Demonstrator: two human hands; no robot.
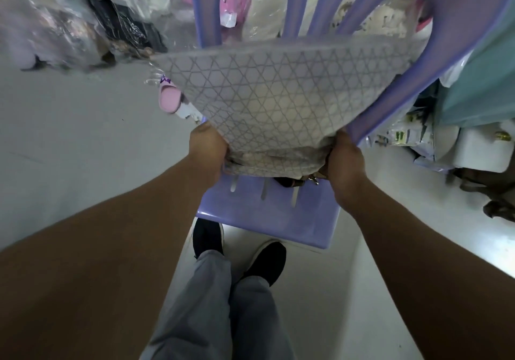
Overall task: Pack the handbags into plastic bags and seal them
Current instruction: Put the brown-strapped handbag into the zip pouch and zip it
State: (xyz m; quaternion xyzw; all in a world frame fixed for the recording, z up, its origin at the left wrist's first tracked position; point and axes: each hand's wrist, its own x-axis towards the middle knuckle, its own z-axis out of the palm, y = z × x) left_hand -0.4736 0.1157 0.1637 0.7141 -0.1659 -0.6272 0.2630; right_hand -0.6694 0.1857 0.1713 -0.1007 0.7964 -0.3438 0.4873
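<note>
left hand (207, 150) and right hand (345, 159) clench the near edge of the lattice-print handbag (278, 92), held beyond the grip above the purple chair (267, 220). clear plastic bag (152, 81) apparently sheathes it; pull film evenly toward both grips.

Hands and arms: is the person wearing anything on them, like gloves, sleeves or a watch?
No. The left arm and the right arm are bare as far as the picture shows, no sleeve in sight. The left hand and the right hand have no gloves, and no watch, bracelet or ring shows.
</note>
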